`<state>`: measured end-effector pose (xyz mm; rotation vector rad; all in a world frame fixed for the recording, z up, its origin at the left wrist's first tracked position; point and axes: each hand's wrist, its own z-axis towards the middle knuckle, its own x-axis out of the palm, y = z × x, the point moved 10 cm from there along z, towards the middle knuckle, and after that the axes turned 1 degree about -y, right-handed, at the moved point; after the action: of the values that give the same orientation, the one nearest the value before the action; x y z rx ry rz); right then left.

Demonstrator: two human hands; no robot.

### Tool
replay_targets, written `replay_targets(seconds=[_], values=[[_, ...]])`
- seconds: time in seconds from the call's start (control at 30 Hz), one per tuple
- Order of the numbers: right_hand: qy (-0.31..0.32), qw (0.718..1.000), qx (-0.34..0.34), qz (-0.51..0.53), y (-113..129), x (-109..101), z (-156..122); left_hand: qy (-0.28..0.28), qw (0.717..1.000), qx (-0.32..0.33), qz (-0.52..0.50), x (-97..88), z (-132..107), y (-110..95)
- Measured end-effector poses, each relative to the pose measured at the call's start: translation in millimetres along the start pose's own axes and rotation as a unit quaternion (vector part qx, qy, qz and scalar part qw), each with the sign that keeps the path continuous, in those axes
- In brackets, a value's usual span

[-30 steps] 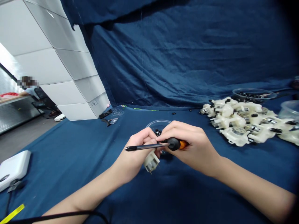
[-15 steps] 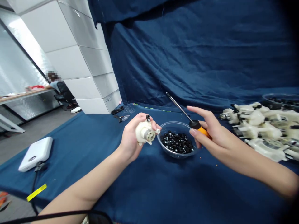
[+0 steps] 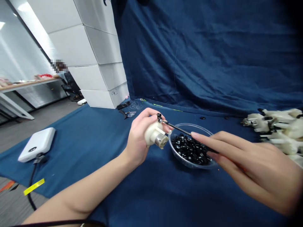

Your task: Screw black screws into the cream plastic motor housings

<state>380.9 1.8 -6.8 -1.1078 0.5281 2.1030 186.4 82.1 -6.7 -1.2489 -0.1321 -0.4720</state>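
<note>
My left hand (image 3: 139, 137) is closed around a cream plastic housing with a small metal motor (image 3: 159, 139) poking out towards the lower right. A small black clip with a metal screw (image 3: 159, 118) sits at the top of the housing, by my thumb. In my right hand (image 3: 251, 164) is a screwdriver (image 3: 178, 128), its shaft pointing left and its tip at the screw. My index finger lies along the shaft, and the handle is mostly hidden by my fingers. Below the shaft stands a clear plastic bowl (image 3: 175, 154) of small black parts.
More cream motor housings (image 3: 281, 126) are piled at the right. A white power bank (image 3: 38, 144) with a black cable lies at the left. White boxes (image 3: 97, 78) are stacked behind the table, beside a blue curtain (image 3: 201, 56). A person (image 3: 68, 80) sits in the far background.
My right hand has turned the screwdriver from pointing up to pointing left, bringing its tip to the screw. The housing in my left hand has tilted, and the view has shifted a little.
</note>
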Motion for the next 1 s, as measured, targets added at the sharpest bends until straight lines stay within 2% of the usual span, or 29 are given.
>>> replay_targets(seconds=[0.1, 0.43, 0.87, 1.0], values=[[0.027, 0.999, -0.013, -0.034, -1.0, 7.2, -4.0, -0.017, 1.0, -0.005, -0.003, -3.1, -0.2, -0.3], [-0.004, 0.999, -0.007, -0.039, -3.8, 3.9, -4.5, -0.031, 0.999, -0.016, 0.02, -2.2, -2.7, -3.5], [0.009, 0.998, -0.018, -0.061, -0.2, 2.8, -5.6, -0.029, 0.998, -0.002, 0.047, -3.5, -3.5, -6.6], [0.015, 1.0, -0.01, 0.015, 3.6, 4.9, -2.6, -0.047, 0.996, 0.012, 0.071, -7.4, -5.4, -7.1]])
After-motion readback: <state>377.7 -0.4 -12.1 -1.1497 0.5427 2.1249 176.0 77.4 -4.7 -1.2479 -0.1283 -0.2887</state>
